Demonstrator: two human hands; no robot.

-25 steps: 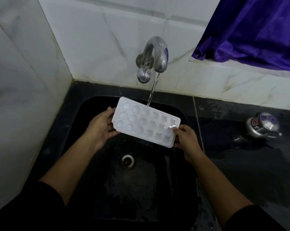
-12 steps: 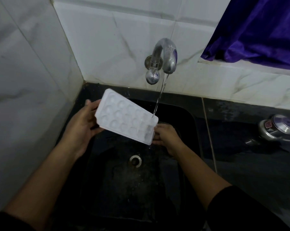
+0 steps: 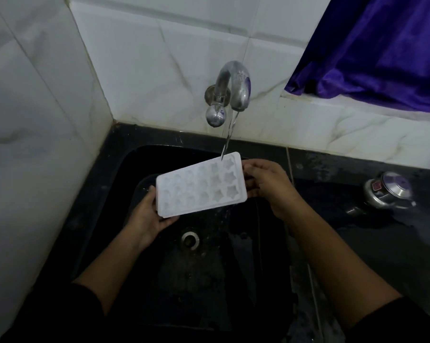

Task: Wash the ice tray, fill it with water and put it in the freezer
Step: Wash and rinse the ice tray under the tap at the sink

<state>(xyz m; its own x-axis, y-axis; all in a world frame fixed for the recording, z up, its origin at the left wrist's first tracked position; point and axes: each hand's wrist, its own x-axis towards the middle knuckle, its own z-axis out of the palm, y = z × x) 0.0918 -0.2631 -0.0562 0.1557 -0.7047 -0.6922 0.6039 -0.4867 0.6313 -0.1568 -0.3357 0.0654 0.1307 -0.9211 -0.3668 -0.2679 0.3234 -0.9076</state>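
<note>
Held at centre frame over the black sink [image 3: 270, 280]: a white ice tray [image 3: 199, 188], cavities turned up toward the camera, long axis slanting from lower left to upper right, the right end higher in the frame. Gripped at both short ends. At the lower-left end, the left hand [image 3: 147, 219], thumb laid against the tray's edge, the other fingers [image 3: 170, 219] tucked beneath and clamped on the tray. At the upper-right end, the right hand [image 3: 265, 184], fingers [image 3: 252, 167] curled round the rim and pinching it. In the upper middle of the frame, a curved metal tap [image 3: 233, 87] jutting from the white marbled wall [image 3: 159, 58], with a thin stream of water [image 3: 228, 134] falling onto the tray's upper-right corner, right by the star-shaped cavities. Below the tray, toward lower centre, a round metal drain [image 3: 190, 240] in the wet sink floor. To the right, a dark wet counter [image 3: 357, 256] carrying a shiny metal vessel [image 3: 388, 193] near the right edge, well apart from the hands. In the upper right corner, a purple curtain [image 3: 382, 45] draped over a tiled ledge. Along the bottom edge, dark sleeves [image 3: 48, 318] on both forearms
</note>
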